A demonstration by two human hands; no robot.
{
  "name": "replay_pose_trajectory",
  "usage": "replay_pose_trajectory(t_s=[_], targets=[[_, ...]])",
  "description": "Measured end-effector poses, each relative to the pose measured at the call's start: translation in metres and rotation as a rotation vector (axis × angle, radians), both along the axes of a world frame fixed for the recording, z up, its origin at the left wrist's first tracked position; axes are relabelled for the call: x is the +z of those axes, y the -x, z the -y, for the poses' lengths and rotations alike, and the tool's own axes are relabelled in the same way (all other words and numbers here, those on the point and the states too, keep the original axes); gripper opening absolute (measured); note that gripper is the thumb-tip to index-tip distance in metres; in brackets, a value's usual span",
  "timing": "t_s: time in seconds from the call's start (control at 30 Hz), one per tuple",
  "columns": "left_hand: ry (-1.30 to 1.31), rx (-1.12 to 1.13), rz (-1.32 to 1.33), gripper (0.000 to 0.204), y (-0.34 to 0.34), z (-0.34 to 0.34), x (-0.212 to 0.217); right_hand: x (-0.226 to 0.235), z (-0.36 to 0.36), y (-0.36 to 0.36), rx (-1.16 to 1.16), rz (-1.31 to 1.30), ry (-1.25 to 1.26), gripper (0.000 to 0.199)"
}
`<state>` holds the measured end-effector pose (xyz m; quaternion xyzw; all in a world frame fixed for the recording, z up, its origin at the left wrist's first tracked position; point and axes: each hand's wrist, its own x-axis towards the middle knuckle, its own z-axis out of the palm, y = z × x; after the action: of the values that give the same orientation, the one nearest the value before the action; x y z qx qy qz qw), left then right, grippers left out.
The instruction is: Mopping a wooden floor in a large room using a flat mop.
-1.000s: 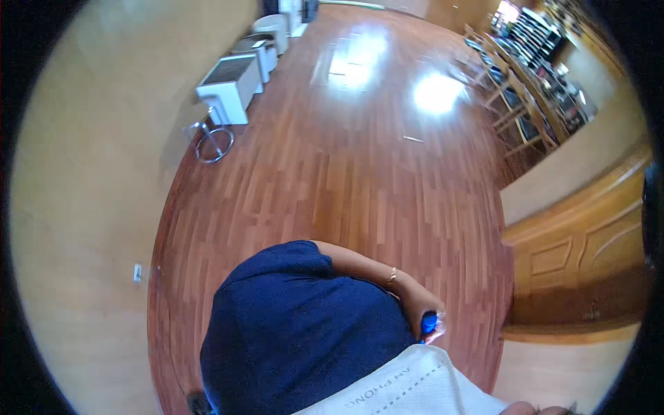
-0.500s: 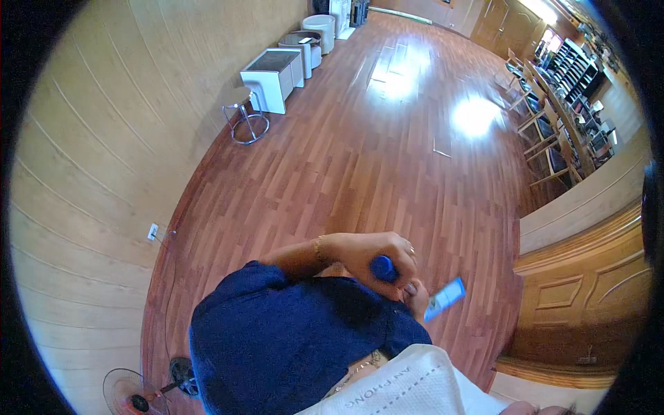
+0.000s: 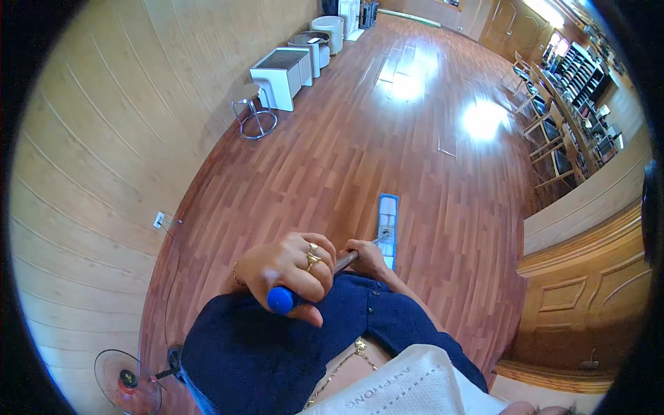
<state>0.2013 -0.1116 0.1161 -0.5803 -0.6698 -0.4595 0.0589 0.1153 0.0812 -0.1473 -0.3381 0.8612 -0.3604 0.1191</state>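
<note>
My left hand (image 3: 296,271), with gold rings, is closed round the top of a flat mop's pole, just below its blue end cap (image 3: 280,299). Farther down the same pole (image 3: 344,261), my right hand (image 3: 367,255) grips it with fingers wrapped round. The flat mop head (image 3: 388,228), blue-edged with a pale middle, lies on the wood floor (image 3: 311,180) beyond my right hand. Part of the pole is hidden behind my hands.
Along the left wall stand a round stool (image 3: 245,94), a white cabinet (image 3: 282,90) and round tub-like seats (image 3: 328,31). A fan (image 3: 128,379) is at lower left. Chairs (image 3: 559,162) line a long table at right, near a wooden door (image 3: 588,297).
The mop head has swung left and farther out across the floor. Both hands have shifted left with the pole, and my right hand shows more fully.
</note>
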Motion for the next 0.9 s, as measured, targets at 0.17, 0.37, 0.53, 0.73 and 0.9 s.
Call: replay_pose_trajectory(t_s=[0.17, 0.37, 0.53, 0.73, 0.9], targets=[[-0.008, 0.029, 0.064, 0.029, 0.000, -0.009, -0.005, 0.001, -0.018, 0.000, -0.060, -0.051, -0.045, 0.008], [0.009, -0.131, 0.138, 0.026, 0.021, -0.043, -0.025, -0.031, -0.078, -0.020, -0.383, -0.050, -0.004, 0.012], [0.077, -0.333, 0.180, 0.024, 0.059, -0.079, -0.054, -0.076, -0.135, -0.030, -0.602, -0.252, 0.085, 0.016], [0.108, -0.446, 0.301, 0.027, 0.094, -0.129, -0.069, -0.082, -0.205, -0.056, -0.895, -0.129, 0.087, 0.022], [0.173, -0.593, 0.349, 0.026, 0.111, -0.165, -0.093, -0.051, -0.217, -0.118, -1.254, 0.013, -0.199, 0.024]])
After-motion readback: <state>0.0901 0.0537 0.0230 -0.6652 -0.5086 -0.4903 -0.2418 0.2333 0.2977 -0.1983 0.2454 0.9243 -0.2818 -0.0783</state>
